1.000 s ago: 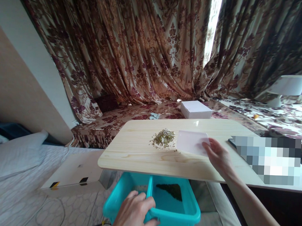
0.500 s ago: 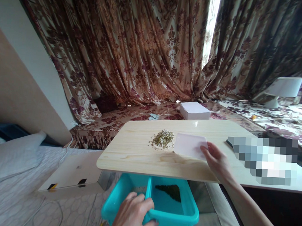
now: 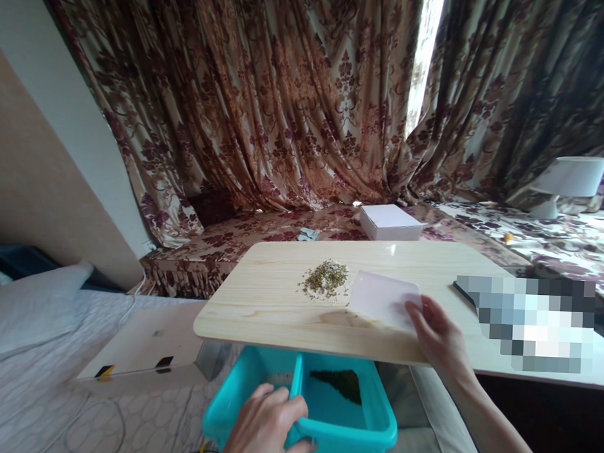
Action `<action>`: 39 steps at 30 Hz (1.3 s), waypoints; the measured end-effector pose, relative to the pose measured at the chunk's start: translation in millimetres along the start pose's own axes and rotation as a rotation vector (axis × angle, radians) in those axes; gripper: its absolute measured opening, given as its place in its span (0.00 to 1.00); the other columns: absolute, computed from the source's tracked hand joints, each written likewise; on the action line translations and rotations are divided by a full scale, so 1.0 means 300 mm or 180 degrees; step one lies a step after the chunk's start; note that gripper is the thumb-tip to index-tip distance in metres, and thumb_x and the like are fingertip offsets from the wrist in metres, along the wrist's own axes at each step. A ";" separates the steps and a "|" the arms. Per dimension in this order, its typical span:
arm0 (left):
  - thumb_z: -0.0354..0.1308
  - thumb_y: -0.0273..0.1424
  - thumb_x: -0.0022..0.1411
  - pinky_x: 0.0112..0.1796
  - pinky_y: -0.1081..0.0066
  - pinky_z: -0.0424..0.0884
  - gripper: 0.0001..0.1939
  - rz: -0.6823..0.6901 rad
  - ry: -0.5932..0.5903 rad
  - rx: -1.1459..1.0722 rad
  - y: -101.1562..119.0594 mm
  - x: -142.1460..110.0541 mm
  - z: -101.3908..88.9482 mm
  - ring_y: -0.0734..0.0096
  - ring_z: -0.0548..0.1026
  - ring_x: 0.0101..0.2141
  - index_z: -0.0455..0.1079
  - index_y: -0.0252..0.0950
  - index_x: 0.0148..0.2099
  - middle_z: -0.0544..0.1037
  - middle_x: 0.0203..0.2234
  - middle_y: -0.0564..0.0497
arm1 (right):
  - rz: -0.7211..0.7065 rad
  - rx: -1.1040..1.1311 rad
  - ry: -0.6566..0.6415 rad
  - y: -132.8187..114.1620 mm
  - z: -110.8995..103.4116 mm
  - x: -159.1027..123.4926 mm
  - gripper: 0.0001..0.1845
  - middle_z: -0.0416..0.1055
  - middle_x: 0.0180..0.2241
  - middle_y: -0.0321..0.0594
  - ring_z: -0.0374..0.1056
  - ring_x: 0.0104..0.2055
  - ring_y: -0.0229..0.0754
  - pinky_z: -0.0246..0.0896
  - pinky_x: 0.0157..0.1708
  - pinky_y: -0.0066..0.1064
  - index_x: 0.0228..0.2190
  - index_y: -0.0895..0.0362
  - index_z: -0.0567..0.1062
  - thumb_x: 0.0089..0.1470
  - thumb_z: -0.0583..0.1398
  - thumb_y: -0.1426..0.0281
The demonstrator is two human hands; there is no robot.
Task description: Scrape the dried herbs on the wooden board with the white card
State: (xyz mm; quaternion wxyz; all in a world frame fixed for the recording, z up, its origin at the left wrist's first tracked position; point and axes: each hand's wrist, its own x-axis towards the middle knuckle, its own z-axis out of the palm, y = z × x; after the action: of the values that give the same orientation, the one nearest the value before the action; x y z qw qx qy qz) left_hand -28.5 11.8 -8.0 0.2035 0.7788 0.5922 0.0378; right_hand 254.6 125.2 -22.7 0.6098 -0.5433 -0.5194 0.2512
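Observation:
My right hand [image 3: 442,336] pinches the right edge of a pale, flat plastic sheet [image 3: 385,298], tilted just above the wooden tabletop [image 3: 268,318]. Left of the sheet lies a heap of mixed green and whitish grains [image 3: 327,278], a few of them scattered around it. Below the table's near edge is a turquoise two-compartment bin [image 3: 348,432]. My left hand [image 3: 271,422] is closed over its near rim at the divider. Dark green grains [image 3: 342,383] lie in the right compartment. Some whitish grains [image 3: 279,378] show in the left one, partly hidden by my fingers.
A pixelated patch [image 3: 538,323] covers something at the table's right. Behind the table sit a white box [image 3: 390,220] and a small grey cloth [image 3: 307,234]. A white carton [image 3: 147,340] lies on the bed at left. A lamp [image 3: 574,178] stands far right.
My right hand has drawn the plastic sheet slightly to the right and toward me, away from the heap. My left hand has stayed on the bin.

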 end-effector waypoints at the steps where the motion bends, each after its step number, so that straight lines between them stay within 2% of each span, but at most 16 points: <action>1: 0.61 0.31 0.54 0.42 0.68 0.59 0.06 0.0003 0.0010 -0.0008 -0.001 0.000 0.000 0.61 0.66 0.41 0.71 0.42 0.37 0.72 0.34 0.53 | 0.0008 0.0038 0.0013 0.000 0.005 0.006 0.15 0.77 0.31 0.42 0.73 0.32 0.45 0.68 0.33 0.33 0.33 0.55 0.71 0.45 0.60 0.58; 7: 0.61 0.31 0.54 0.43 0.68 0.59 0.05 0.0057 0.0110 -0.0060 -0.006 -0.005 0.008 0.62 0.66 0.41 0.70 0.42 0.36 0.72 0.33 0.54 | 0.0031 0.0124 -0.0060 0.011 0.028 0.048 0.16 0.77 0.30 0.42 0.72 0.32 0.45 0.67 0.32 0.32 0.32 0.55 0.71 0.44 0.61 0.57; 14: 0.61 0.31 0.54 0.41 0.69 0.59 0.05 0.0088 0.0232 -0.0072 -0.012 -0.008 0.022 0.62 0.66 0.40 0.70 0.42 0.35 0.72 0.31 0.54 | 0.0056 0.0186 -0.0255 -0.001 0.038 0.048 0.17 0.77 0.28 0.41 0.72 0.31 0.44 0.66 0.30 0.31 0.32 0.56 0.72 0.44 0.61 0.56; 20: 0.61 0.31 0.54 0.41 0.69 0.58 0.06 0.0119 0.0290 -0.0111 -0.024 -0.003 0.028 0.62 0.66 0.40 0.69 0.42 0.36 0.72 0.32 0.55 | 0.0038 0.0084 -0.0370 -0.019 0.039 0.024 0.15 0.76 0.27 0.41 0.72 0.32 0.44 0.67 0.31 0.31 0.30 0.56 0.73 0.44 0.61 0.57; 30: 0.62 0.32 0.54 0.41 0.69 0.58 0.06 0.0188 0.0316 -0.0216 -0.010 -0.005 0.022 0.62 0.66 0.40 0.69 0.42 0.36 0.71 0.31 0.55 | 0.0102 0.0065 -0.0524 -0.062 0.020 -0.045 0.18 0.76 0.29 0.42 0.72 0.32 0.45 0.68 0.31 0.30 0.30 0.57 0.75 0.44 0.61 0.55; 37: 0.62 0.33 0.54 0.41 0.70 0.58 0.06 0.0183 0.0326 -0.0226 0.002 -0.008 0.012 0.63 0.65 0.41 0.70 0.42 0.36 0.72 0.32 0.55 | 0.0382 0.0379 -0.0919 -0.100 -0.021 -0.115 0.21 0.77 0.28 0.42 0.71 0.30 0.44 0.70 0.29 0.30 0.29 0.56 0.77 0.38 0.65 0.53; 39: 0.63 0.33 0.54 0.41 0.70 0.58 0.06 0.0162 0.0233 -0.0164 0.014 0.000 0.005 0.63 0.66 0.41 0.70 0.42 0.36 0.71 0.32 0.56 | 0.0404 0.0457 -0.0759 -0.096 -0.037 -0.088 0.21 0.77 0.28 0.42 0.72 0.31 0.45 0.70 0.30 0.30 0.29 0.56 0.77 0.36 0.66 0.54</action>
State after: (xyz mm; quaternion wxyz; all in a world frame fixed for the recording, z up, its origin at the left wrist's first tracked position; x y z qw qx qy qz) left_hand -24.1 10.5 -7.8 0.2007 0.7862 0.5780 0.0867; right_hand 248.4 89.7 -4.1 0.5640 -0.4964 -0.5335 0.3885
